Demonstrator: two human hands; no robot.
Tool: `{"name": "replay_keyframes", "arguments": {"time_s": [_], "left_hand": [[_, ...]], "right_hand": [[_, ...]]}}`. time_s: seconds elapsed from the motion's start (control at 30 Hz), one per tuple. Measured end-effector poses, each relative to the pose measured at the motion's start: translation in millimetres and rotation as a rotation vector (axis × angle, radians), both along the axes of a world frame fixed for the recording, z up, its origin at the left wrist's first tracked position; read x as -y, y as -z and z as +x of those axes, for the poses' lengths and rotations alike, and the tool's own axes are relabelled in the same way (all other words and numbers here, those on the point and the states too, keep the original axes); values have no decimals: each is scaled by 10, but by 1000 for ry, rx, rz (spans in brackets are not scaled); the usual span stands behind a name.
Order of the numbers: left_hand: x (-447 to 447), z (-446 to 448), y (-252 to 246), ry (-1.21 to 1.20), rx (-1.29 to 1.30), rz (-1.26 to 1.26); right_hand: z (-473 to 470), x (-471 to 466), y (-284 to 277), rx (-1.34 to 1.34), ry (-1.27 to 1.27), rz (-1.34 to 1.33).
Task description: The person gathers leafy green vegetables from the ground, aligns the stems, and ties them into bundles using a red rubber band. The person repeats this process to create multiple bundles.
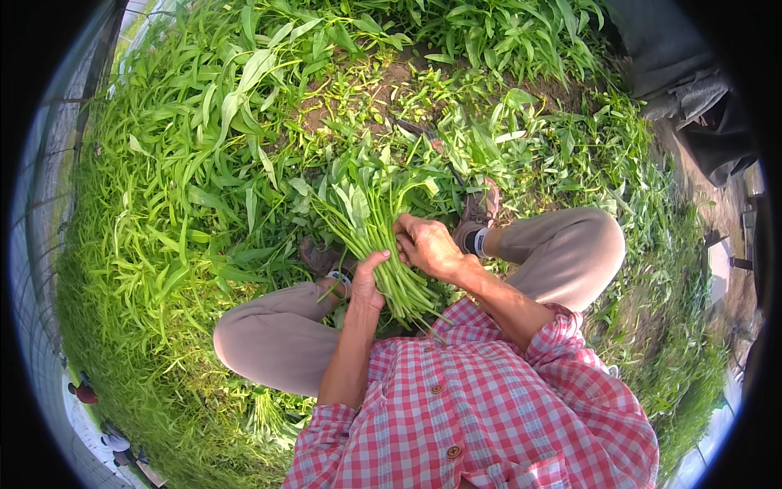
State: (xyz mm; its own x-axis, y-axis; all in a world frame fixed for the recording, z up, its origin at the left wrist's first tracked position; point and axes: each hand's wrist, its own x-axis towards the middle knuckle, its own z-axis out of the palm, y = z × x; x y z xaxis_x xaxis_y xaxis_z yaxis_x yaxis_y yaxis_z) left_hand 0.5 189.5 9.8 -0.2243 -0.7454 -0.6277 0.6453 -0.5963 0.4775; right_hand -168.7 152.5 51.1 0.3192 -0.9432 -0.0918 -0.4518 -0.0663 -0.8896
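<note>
My left hand point(369, 281) is wrapped around a thick bunch of leafy green stems point(382, 244), which looks like water spinach. Its thumb lies across the front of the stems. The leaves point away from me, and the cut ends fan out towards my shirt. Against the bunch's right side, my right hand point(431, 246) has its fingers curled in at the stems; the fingertips are partly hidden. Beyond the bunch, a dark tool with a red part point(437, 145) lies half covered by leaves near my right shoe point(479, 211).
Dense growing plants point(183, 183) surround me, with bare soil point(391, 79) ahead. Another bunch of stems point(266, 412) lies behind my left knee. Dark sheeting point(666, 55) hangs at the right, and netting point(49, 183) borders the left. People point(84, 390) are far off at lower left.
</note>
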Motion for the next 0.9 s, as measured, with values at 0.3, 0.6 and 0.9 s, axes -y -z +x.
{"name": "replay_keyframes", "arguments": {"time_s": [0.3, 0.6, 0.9], "left_hand": [[-1, 45, -41, -16, -525, -87], [-18, -27, -268, -28, -470, -131], [-55, -83, -379, -112, -685, -145]], "right_hand": [[-254, 150, 150, -150, 194, -179], [-134, 348, 68, -161, -65, -212], [26, 354, 165, -127, -93, -334]]}}
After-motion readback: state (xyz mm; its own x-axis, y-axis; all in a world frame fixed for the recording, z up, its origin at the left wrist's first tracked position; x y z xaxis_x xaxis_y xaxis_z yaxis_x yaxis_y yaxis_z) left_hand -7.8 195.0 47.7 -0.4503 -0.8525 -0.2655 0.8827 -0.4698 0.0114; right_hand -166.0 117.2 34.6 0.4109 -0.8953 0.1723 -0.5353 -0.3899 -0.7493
